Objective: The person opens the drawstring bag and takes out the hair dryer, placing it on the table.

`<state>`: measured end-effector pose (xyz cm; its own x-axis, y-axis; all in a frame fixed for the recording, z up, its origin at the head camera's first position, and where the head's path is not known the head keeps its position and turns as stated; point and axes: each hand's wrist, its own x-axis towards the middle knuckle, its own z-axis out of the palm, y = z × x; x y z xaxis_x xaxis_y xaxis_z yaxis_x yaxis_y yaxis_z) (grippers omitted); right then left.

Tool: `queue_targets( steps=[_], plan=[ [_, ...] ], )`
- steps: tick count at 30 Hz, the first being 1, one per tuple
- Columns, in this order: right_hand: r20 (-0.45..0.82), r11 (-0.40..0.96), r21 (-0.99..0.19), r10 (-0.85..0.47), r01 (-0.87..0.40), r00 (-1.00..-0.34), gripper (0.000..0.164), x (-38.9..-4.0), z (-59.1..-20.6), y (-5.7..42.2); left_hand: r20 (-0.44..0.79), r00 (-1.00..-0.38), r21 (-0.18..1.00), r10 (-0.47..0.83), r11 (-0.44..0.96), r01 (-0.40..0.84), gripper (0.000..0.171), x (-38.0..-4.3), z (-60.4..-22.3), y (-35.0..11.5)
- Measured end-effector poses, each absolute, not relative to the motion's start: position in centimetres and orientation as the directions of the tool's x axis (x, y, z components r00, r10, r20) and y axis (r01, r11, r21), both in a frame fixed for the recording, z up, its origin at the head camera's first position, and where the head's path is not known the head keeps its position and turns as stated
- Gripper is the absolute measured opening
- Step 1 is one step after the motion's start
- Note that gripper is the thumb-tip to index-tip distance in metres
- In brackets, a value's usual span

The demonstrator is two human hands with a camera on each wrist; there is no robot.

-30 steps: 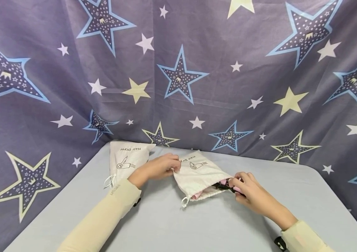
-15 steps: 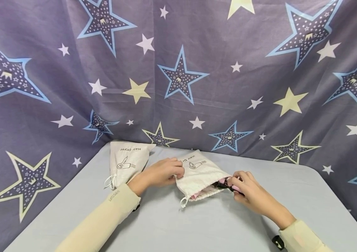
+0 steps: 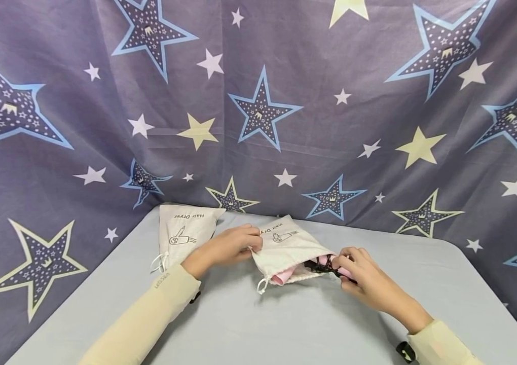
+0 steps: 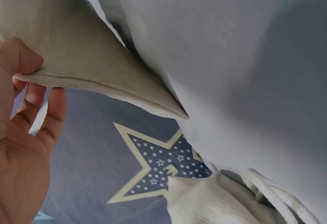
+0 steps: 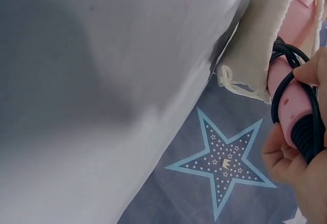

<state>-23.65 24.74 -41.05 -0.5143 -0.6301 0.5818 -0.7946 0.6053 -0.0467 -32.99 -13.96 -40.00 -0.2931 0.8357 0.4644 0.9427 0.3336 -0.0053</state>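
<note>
A white cloth drawstring bag (image 3: 281, 253) printed "Hair Dryer" lies at mid-table, its mouth toward the person. Inside is a pink hair dryer (image 5: 291, 96); its handle, with a black cord (image 5: 278, 101) looped around it, pokes out at the right of the mouth. My right hand (image 3: 368, 276) grips that handle and cord, thumb on one side and fingers on the other. With thumb and fingertips, my left hand (image 3: 235, 243) pinches the bag's left edge, as the left wrist view also shows on the cloth (image 4: 76, 45). Most of the dryer's body is hidden in the bag.
A second "Hair Dryer" bag (image 3: 183, 230), with its white drawstring (image 3: 160, 262), lies at the back left just beyond the left forearm. A pale grey-blue cloth covers the table (image 3: 258, 324). Behind it hangs a dark curtain (image 3: 313, 132) patterned with stars.
The bag's mouth has slid a little back off the dryer, so more pink shows in the opening. My left hand shifts slightly with the bag's edge; the right hand stays nearly still.
</note>
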Motion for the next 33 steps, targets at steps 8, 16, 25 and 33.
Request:
queue_targets(
  steps=[8, 16, 25, 33],
  plan=[
    [0.584, 0.596, -0.052, -0.633, -0.801, -0.508, 0.032, -23.1, -40.8, 25.0, 0.434, -0.371, 0.038, 0.821, 0.394, 0.918, 0.031, -33.7, -40.3, -14.5],
    [0.583, 0.590, -0.037, -0.643, -0.807, -0.497, 0.033, -23.1, -40.9, 25.0, 0.411, -0.375, 0.025, 0.831, 0.401, 0.916, 0.032, -33.5, -40.2, -14.3],
    [0.586, 0.579, 0.035, -0.672, -0.815, -0.452, 0.032, -23.0, -40.7, 24.8, 0.294, -0.496, 0.046, 0.817, 0.507, 0.861, 0.047, -33.0, -39.8, -13.9],
    [0.573, 0.579, 0.064, -0.689, -0.813, -0.445, 0.034, -22.9, -40.6, 24.6, 0.332, -0.479, 0.040, 0.813, 0.495, 0.868, 0.031, -33.8, -38.6, -12.3]
  ],
)
